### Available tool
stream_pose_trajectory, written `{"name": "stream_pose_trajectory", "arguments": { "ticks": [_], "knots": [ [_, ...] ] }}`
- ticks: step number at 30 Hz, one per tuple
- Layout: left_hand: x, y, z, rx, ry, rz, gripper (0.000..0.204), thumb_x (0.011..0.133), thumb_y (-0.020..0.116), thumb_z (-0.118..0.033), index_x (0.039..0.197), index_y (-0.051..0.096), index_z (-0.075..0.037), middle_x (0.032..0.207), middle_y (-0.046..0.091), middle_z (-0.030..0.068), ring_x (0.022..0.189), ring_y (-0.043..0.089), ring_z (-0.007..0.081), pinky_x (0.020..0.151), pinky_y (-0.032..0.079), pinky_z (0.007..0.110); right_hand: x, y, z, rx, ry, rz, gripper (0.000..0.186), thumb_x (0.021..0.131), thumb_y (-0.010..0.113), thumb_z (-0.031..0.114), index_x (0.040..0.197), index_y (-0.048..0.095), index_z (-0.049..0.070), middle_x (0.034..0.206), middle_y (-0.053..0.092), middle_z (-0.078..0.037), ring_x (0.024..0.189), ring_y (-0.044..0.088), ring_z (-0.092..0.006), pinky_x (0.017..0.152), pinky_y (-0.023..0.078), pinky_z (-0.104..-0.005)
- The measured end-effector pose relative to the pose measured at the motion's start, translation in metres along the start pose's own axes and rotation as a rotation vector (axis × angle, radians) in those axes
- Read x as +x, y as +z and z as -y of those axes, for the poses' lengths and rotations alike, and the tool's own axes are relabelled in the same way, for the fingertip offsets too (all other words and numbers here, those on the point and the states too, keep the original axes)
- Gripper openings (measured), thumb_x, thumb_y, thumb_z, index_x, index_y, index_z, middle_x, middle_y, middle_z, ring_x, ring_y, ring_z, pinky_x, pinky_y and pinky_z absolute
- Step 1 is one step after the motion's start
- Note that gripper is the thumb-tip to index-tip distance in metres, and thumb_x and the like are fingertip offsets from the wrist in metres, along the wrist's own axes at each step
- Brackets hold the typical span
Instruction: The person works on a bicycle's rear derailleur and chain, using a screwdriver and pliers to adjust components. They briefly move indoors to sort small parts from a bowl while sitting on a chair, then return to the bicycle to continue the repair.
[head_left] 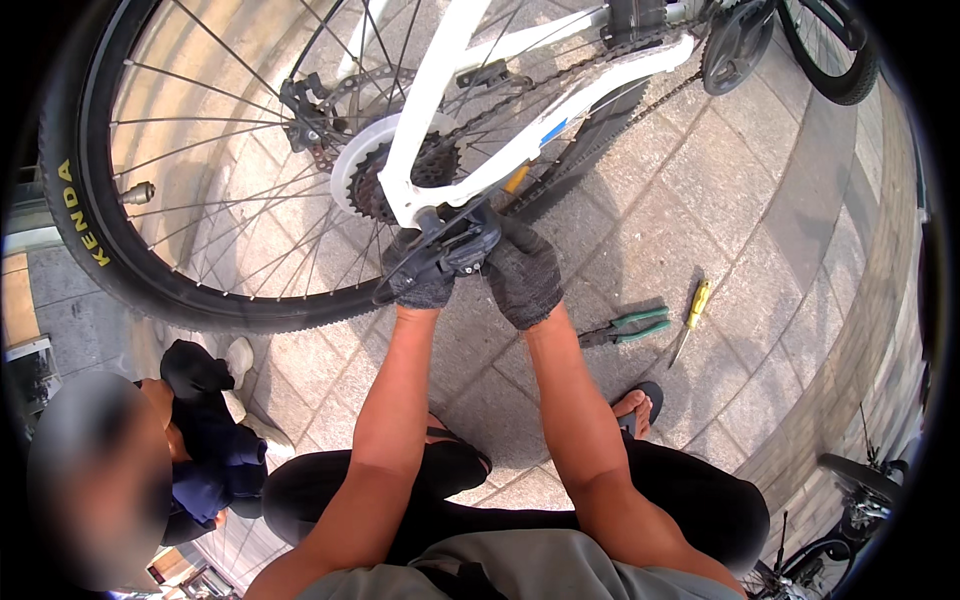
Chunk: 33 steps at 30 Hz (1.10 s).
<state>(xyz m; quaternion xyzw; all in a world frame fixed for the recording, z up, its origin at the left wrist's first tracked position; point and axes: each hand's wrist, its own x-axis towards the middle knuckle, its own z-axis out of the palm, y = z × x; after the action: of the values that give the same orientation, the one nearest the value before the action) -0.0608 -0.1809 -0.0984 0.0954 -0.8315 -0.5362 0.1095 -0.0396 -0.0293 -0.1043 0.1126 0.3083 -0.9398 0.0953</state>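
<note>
Your left fingers (417,275) and right fingers (522,262) hold the derailleur (470,246) between them, seemingly adjusting it; next, steady pressure is probably needed.

Glossy painted frame (428,100) — matt rubber tyre (230,318), knitted cloth gloves (525,278) — rough stone paving slabs (690,225).

From my remote station I view the rear derailleur (472,243), a compact black mechanism with small pale screws, partly hidden and seated just below the corner where two tubes of the white bicycle frame (432,100) meet. Beyond it I note the dark, toothed sprocket cluster (368,188), backed by a pale disc (350,160), at the hub of the spoked, black-tyred rear wheel (125,262).
</note>
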Motion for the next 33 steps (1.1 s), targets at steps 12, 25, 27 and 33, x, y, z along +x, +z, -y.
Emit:
{"name": "stream_pose_trajectory", "arguments": {
  "ticks": [12,25,27,33],
  "knots": [
    [-0.003,-0.008,-0.007,0.216,0.197,-0.006,0.032,0.106,0.062,-0.032,0.108,0.070,-0.001,0.096,0.074,0.0062,0.082,0.067,0.0152,0.075,0.055,0.032,0.007,0.013,0.050,0.234,0.398,0.180,0.028,0.100,0.064,0.023,0.117,0.067,0.001,0.097,0.071,-0.013,0.083,0.071,-0.0258,0.068,0.060,-0.0384],
    [0.006,-0.013,0.023,0.165,0.212,0.019,0.021,0.101,0.067,-0.027,0.106,0.068,-0.007,0.098,0.071,0.0064,0.086,0.066,0.0158,0.073,0.055,0.030,0.011,0.018,0.042,0.161,0.535,0.167,0.034,0.096,0.071,0.036,0.108,0.070,0.004,0.088,0.070,-0.006,0.069,0.067,-0.0226,0.059,0.054,-0.0368],
    [0.007,-0.013,0.020,0.259,0.286,0.012,0.022,0.103,0.066,-0.028,0.103,0.067,-0.007,0.096,0.071,0.0058,0.081,0.066,0.0133,0.068,0.055,0.029,0.014,0.017,0.042,0.034,0.506,0.161,0.036,0.096,0.071,0.038,0.108,0.070,0.004,0.088,0.071,-0.006,0.070,0.067,-0.0217,0.061,0.054,-0.0373],
    [0.004,-0.007,0.009,0.070,0.168,0.010,0.028,0.106,0.062,-0.033,0.104,0.066,-0.006,0.092,0.072,0.0080,0.071,0.068,0.0180,0.058,0.057,0.032,0.035,0.018,0.091,-1.251,-0.107,0.428,0.037,0.099,0.059,0.033,0.105,0.073,-0.001,0.086,0.073,-0.022,0.079,0.073,-0.0376,0.075,0.056,-0.0455]
  ]
}}
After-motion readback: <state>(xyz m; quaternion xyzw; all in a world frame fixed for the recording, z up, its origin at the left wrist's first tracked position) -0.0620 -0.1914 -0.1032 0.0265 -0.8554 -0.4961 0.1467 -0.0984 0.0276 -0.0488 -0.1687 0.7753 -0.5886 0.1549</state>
